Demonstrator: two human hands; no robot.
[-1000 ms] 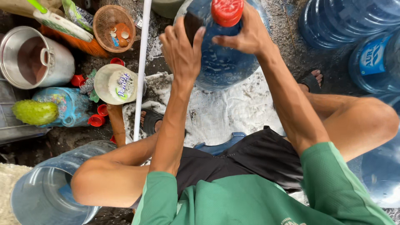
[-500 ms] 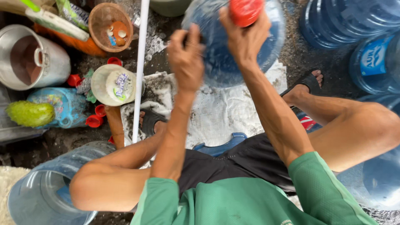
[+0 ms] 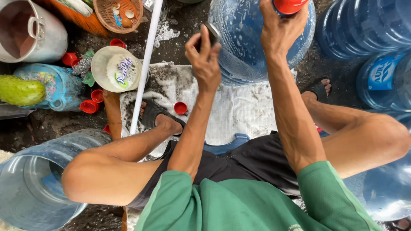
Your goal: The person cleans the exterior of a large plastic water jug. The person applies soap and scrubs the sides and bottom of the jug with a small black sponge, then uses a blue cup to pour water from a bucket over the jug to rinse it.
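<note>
Right hand (image 3: 280, 32) up top, grip clamped on the neck of the big blue water jug (image 3: 250, 47), just under its red cap (image 3: 290, 5). That jug sits upright on the wet white cloth (image 3: 239, 109) between the person's feet, soap suds clinging to its wall. Left hand (image 3: 206, 60) beside it, fingers closed around a small dark object (image 3: 210, 33), pressed close to the jug's shoulder; what kind of tool it is, I cannot tell. To do this well, I'd say hold the neck firm so the slick jug doesn't roll, and work the left hand evenly round the curve. A loose red cap (image 3: 180, 108) lies on the cloth near the sandalled foot (image 3: 160, 117). A white pipe (image 3: 145, 64) crosses at the left, beside a white tub (image 3: 116, 68). Another clear jug (image 3: 38, 179) lies tipped at lower left, and 2 more blue jugs (image 3: 368, 38) stand at the right.
</note>
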